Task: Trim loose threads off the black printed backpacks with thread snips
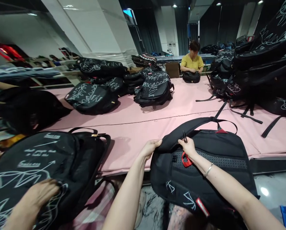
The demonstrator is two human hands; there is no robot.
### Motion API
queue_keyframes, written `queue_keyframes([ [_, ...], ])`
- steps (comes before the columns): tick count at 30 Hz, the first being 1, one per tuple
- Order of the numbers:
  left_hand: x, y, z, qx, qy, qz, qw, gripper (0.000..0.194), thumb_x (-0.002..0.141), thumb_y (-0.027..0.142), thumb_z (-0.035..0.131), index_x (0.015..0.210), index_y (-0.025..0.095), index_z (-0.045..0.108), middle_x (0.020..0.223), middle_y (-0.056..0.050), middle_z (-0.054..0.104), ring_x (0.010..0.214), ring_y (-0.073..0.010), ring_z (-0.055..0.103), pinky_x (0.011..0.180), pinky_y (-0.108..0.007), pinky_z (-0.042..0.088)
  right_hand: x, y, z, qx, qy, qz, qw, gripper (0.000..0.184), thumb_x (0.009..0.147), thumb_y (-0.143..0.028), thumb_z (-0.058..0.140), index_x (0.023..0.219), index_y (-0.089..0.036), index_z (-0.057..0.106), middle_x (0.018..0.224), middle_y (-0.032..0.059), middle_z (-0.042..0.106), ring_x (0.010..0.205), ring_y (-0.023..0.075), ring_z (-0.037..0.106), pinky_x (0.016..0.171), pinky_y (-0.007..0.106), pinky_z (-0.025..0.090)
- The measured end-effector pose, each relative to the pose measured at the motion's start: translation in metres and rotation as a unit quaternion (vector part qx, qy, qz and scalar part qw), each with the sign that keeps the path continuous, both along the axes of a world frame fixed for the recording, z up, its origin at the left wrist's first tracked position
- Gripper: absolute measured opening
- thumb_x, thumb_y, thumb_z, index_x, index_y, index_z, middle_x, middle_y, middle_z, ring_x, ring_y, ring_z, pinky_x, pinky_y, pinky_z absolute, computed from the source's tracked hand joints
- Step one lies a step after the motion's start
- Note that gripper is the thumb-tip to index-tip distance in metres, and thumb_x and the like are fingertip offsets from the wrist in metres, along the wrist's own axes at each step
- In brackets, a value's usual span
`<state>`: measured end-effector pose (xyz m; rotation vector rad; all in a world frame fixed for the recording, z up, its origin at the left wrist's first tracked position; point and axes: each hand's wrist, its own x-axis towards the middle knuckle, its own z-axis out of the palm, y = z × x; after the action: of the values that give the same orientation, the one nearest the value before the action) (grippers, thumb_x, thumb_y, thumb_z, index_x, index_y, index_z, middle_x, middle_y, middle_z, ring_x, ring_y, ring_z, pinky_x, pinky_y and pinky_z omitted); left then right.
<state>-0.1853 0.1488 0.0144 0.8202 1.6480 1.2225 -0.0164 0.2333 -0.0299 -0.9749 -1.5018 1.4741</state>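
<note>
A black backpack (219, 143) lies at the table's front edge with its padded back panel up, its near part overhanging the edge. My left hand (150, 149) is closed on the end of the backpack's padded shoulder strap (175, 134), thumb on top. Close to it, over the back panel, my right hand (188, 147) is closed around small scissors (186, 160). Their red handle loop shows below the hand and their dark tips point up past the fingers. The strap's far webbing stretches across the pink cloth.
A pink-covered table (131, 134) extends ahead. On the left, a co-worker's hand (35, 195) rests on another black backpack (44, 153). More backpacks (154, 84) lie mid-table, with a tall pile (260, 64) at right. Across the table sits a person in yellow (192, 60).
</note>
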Motion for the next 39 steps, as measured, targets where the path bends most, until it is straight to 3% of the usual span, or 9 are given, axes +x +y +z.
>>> queue_keyframes([
  [9,0.002,-0.002,0.0,0.012,0.025,-0.008,1.0,0.043,0.048,0.053,0.071,0.064,0.013,0.067,0.056,-0.005,0.065,0.051,-0.0155,0.054,0.053,-0.027,0.038,0.002,-0.002,-0.007,-0.004,0.019,0.002,1.0,0.027,0.065,-0.045,0.054,0.06,-0.019,0.046,0.049,-0.0044,0.044,0.047,0.0111,0.043,0.044,0.023,0.033],
  [14,0.014,-0.009,-0.005,0.053,0.068,0.018,0.996,0.043,0.056,0.056,0.065,0.064,0.014,0.065,0.055,-0.002,0.064,0.052,-0.0156,0.056,0.053,-0.027,0.04,0.012,-0.004,-0.004,0.012,-0.005,0.021,1.0,0.027,0.07,-0.044,0.053,0.063,-0.018,0.052,0.057,0.0009,0.057,0.056,0.0155,0.053,0.053,0.025,0.04],
  [20,0.042,-0.043,-0.017,0.116,0.133,0.059,0.982,0.04,0.067,0.047,0.061,0.091,0.016,0.066,0.102,-0.009,0.067,0.101,-0.0244,0.057,0.09,-0.036,0.041,0.079,-0.028,0.008,0.018,-0.072,0.145,0.987,0.024,0.075,-0.037,0.054,0.081,-0.016,0.066,0.074,0.0051,0.07,0.076,0.0217,0.063,0.075,0.033,0.044],
  [24,0.073,-0.079,-0.029,0.14,0.217,0.129,0.957,0.035,0.074,0.04,0.057,0.103,0.021,0.062,0.122,-0.007,0.056,0.118,-0.0225,0.045,0.104,-0.039,0.028,0.136,-0.064,0.027,0.069,-0.175,0.359,0.914,0.025,0.079,-0.036,0.049,0.082,-0.021,0.069,0.084,0.0025,0.07,0.082,0.0216,0.064,0.076,0.03,0.044],
  [26,0.092,-0.096,-0.037,0.115,0.286,0.182,0.934,0.035,0.077,0.039,0.053,0.107,0.022,0.06,0.124,-0.008,0.054,0.118,-0.0231,0.045,0.103,-0.041,0.029,0.156,-0.087,0.035,0.114,-0.235,0.399,0.879,0.028,0.075,-0.032,0.054,0.1,-0.027,0.065,0.092,0.0005,0.069,0.085,0.0219,0.063,0.074,0.028,0.044],
  [29,0.117,-0.117,-0.046,0.037,0.307,0.221,0.925,0.051,0.073,0.042,0.058,0.119,0.019,0.051,0.132,-0.012,0.045,0.123,-0.0263,0.039,0.104,-0.044,0.027,0.166,-0.121,0.042,0.189,-0.322,0.407,0.834,0.068,0.069,-0.023,0.055,0.134,-0.028,0.035,0.108,0.0048,0.064,0.095,0.0249,0.059,0.079,0.031,0.043],
  [32,0.128,-0.133,-0.049,0.013,0.176,0.249,0.952,0.069,0.064,0.041,0.068,0.125,0.019,0.045,0.139,-0.013,0.036,0.128,-0.0283,0.031,0.106,-0.045,0.024,0.156,-0.148,0.047,0.241,-0.33,0.47,0.782,0.08,0.069,-0.023,0.054,0.14,-0.026,0.019,0.125,0.009,0.052,0.109,0.0263,0.051,0.087,0.034,0.04],
  [34,0.126,-0.144,-0.047,0.032,0.059,0.276,0.959,0.065,0.064,0.039,0.069,0.122,0.018,0.048,0.134,-0.014,0.044,0.124,-0.0289,0.038,0.104,-0.044,0.029,0.146,-0.159,0.052,0.255,-0.305,0.517,0.758,0.078,0.072,-0.027,0.054,0.14,-0.026,0.017,0.131,0.0088,0.045,0.113,0.026,0.047,0.089,0.034,0.039],
  [39,0.11,-0.175,-0.049,0.101,-0.206,0.281,0.932,0.056,0.062,0.024,0.071,0.115,0.017,0.055,0.115,-0.012,0.061,0.108,-0.0263,0.055,0.092,-0.035,0.045,0.135,-0.172,0.057,0.279,-0.278,0.598,0.698,0.067,0.076,-0.032,0.052,0.137,-0.026,0.023,0.129,0.0073,0.045,0.109,0.0258,0.049,0.09,0.038,0.039],
])
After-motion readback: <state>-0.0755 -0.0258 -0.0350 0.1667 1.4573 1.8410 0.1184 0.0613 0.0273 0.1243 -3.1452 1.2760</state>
